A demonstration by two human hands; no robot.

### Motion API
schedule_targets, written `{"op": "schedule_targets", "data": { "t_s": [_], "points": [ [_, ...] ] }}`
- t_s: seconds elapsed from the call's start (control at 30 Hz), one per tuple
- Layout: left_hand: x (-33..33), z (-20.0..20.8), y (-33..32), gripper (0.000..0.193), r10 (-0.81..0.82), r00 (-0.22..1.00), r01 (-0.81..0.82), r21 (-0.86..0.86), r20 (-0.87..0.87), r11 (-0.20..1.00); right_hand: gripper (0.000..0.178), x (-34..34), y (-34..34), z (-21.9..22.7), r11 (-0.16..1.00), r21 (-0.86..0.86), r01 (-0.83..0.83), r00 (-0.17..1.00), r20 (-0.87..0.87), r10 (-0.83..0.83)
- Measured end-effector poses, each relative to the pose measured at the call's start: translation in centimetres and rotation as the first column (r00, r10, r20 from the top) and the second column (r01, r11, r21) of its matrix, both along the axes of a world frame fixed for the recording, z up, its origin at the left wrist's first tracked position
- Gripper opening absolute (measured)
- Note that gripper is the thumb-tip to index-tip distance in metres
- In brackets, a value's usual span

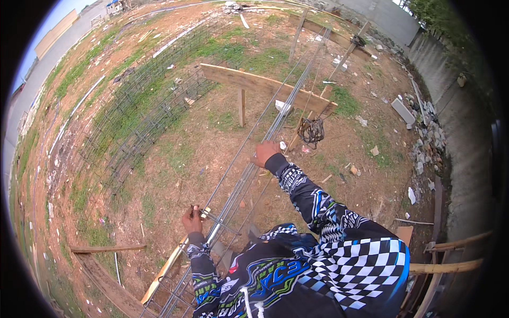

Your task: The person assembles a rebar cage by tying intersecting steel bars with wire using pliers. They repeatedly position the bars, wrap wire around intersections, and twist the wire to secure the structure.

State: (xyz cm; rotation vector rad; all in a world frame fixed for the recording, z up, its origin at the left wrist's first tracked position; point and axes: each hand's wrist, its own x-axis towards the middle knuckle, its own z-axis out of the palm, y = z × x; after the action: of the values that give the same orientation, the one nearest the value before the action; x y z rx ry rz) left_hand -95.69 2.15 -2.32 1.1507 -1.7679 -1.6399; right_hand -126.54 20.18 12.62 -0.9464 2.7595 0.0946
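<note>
- While the right hand stretches forward, its fingers close around the long steel rods.
- Left hand fingers clamp a small metal tool beside the rods.

Rebar cages on grass, plank trestle, wire coil, possibly rubble by wall

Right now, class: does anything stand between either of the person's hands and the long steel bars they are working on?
Nothing visible does. The right hand is stretched forward and rests directly on the long steel bars. The left hand is at the bars nearer the body, gripping a small metal piece against them. The coil of tie wire hangs off to the side.
</note>
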Motion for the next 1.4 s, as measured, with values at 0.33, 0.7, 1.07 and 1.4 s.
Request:
{"op": "schedule_targets", "data": {
  "t_s": [0.33, 0.7, 1.07, 1.4],
  "points": [
    [0.2, -0.7, 0.1, 0.037, -0.03, 1.0, 0.031, -0.077, 0.007, 0.997, 0.022, -4.6, 5.6, -1.8, 0.817, 0.324, -0.476, 0.876, 0.095, 0.473],
    [-0.7, -0.8, 0.6, 0.034, -0.022, 1.0, 0.021, -0.102, -0.014, 0.995, 0.057, -5.3, 19.2, 21.0, 0.496, -0.833, 0.246, 0.612, 0.531, 0.586],
    [-0.4, 1.7, 0.0, 0.037, 0.058, 0.992, -0.034, 0.202, -0.114, 0.979, 0.054, 7.2, 1.6, 8.8, 0.007, -0.721, 0.693, 0.521, 0.507, 0.686],
    [0.1, 2.1, 0.0, 0.063, 0.086, 0.99, -0.058, 0.237, -0.108, 0.97, 0.054, 12.4, -14.4, -11.0, 0.332, -0.334, 0.882, 0.102, 0.825, 0.556]
  ]
}}
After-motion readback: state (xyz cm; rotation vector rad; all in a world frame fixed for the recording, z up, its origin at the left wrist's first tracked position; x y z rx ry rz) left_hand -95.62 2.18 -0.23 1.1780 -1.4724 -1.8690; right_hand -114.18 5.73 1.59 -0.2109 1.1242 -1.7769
